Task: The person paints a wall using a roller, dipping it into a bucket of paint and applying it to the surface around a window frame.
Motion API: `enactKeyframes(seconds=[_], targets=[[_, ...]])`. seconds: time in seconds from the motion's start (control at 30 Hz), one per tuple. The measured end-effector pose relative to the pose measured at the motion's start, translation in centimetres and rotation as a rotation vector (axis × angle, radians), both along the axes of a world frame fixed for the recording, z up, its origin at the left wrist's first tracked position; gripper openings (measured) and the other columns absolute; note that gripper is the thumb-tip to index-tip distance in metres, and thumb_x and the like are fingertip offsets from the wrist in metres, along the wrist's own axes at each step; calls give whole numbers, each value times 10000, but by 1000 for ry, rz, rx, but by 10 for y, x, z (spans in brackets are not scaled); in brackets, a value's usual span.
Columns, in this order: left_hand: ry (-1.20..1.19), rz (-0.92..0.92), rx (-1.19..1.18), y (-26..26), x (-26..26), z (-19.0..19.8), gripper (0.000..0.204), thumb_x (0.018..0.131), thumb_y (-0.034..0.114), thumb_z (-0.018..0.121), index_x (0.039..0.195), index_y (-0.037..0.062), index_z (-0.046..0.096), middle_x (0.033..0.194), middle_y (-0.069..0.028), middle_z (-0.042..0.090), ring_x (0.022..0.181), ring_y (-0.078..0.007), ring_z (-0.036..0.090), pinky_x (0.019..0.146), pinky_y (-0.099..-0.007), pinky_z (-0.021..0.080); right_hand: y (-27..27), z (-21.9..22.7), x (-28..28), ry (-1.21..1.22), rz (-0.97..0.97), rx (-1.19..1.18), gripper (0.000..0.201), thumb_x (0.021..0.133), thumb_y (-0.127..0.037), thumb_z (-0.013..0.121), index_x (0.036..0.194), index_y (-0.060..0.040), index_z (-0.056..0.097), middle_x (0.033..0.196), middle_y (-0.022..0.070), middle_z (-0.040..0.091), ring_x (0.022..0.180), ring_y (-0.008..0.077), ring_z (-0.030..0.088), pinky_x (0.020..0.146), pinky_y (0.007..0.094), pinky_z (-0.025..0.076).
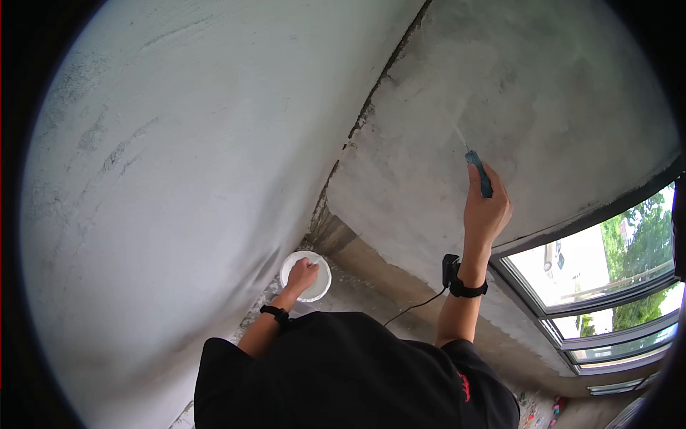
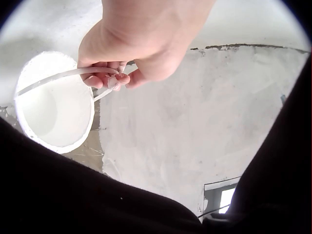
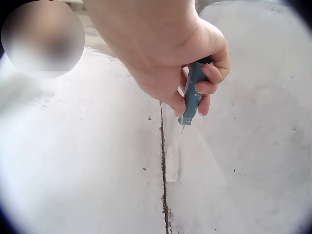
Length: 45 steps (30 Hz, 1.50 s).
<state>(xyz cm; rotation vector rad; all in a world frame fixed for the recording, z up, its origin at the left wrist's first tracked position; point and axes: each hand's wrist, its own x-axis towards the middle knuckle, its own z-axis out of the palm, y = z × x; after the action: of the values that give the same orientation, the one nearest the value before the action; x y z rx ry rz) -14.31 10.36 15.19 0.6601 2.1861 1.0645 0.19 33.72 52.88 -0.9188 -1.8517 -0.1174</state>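
Note:
My right hand (image 1: 489, 207) grips the blue-green handle (image 1: 479, 174) of a thin-bladed tool against the grey plastered surface. In the right wrist view the right hand (image 3: 165, 63) holds the handle (image 3: 193, 92), and the whitish blade (image 3: 172, 163) lies beside a dark crack (image 3: 164, 161). Low at the left, my left hand (image 1: 302, 276) holds a white bucket (image 1: 326, 286) from above. The left wrist view shows the left hand's (image 2: 141, 44) fingers curled round the bucket's handle (image 2: 53, 77); inside the bucket (image 2: 90, 114) is white material.
A long dark crack (image 1: 371, 93) runs between the pale wall (image 1: 193, 143) and the greyer surface (image 1: 572, 93). Windows (image 1: 607, 250) stand at the right. A black cable (image 1: 414, 307) hangs from the device at the right wrist. Small coloured items lie at the bottom right.

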Motion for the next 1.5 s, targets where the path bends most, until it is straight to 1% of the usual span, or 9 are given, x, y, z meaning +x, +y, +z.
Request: enactKeyframes(seconds=[0.27,0.43,0.53,0.63,0.83,0.9,1.13,1.43,1.5], targets=[[-36,0,-1,-3,-1,-1,331,797,311,600,797,-19,594,786,-246,638,800,-416,625,695,-464,477,5,16,-35,-51,28,77,268,820,-321,716,921,-73,735,809,75,705,679,220,676,570,288,490],[-17,19,20,-5,-1,-5,340,794,317,600,780,-23,582,773,-249,632,785,-422,620,684,-474,469,4,29,-32,-130,-20,46,269,817,-331,718,914,-81,736,787,68,701,662,217,666,566,279,483],[11,17,19,-4,-3,-11,346,795,319,598,770,-25,574,778,-249,631,786,-424,620,681,-474,469,0,33,-26,-91,-39,130,265,823,-339,713,898,-86,734,771,60,698,655,198,663,566,279,483],[9,53,3,-4,-3,-2,347,789,318,599,781,-28,580,792,-253,634,803,-423,621,687,-473,470,-10,40,-21,-25,-83,40,258,834,-332,710,884,-79,726,764,57,697,648,191,665,558,273,483],[-22,60,-20,-4,-6,-4,346,789,319,597,814,-26,595,842,-245,647,848,-418,621,722,-474,474,2,31,-36,119,-56,147,259,840,-302,713,880,-46,714,757,66,697,611,185,657,532,272,476],[-46,55,5,-6,-5,-6,346,792,317,595,816,-28,596,845,-246,647,848,-418,621,724,-471,475,8,34,-44,128,-41,271,258,839,-298,715,877,-42,712,743,62,692,592,170,641,525,269,468],[-25,50,14,-7,-9,-3,356,802,323,607,785,-31,577,821,-252,634,843,-428,609,711,-472,467,8,48,-42,139,-21,209,244,839,-285,716,874,-43,710,743,52,688,586,167,625,517,263,454],[38,21,24,-5,-18,-15,368,792,322,629,759,-40,576,803,-253,630,826,-420,612,704,-466,465,23,-15,12,179,-115,198,212,882,-235,674,929,-29,690,798,86,685,608,166,640,520,262,469],[48,5,15,-3,-16,-9,368,793,323,629,768,-41,583,806,-249,635,827,-417,616,704,-463,467,21,-40,27,179,-119,28,270,913,-262,632,992,-8,678,829,140,687,672,237,670,601,313,501]])
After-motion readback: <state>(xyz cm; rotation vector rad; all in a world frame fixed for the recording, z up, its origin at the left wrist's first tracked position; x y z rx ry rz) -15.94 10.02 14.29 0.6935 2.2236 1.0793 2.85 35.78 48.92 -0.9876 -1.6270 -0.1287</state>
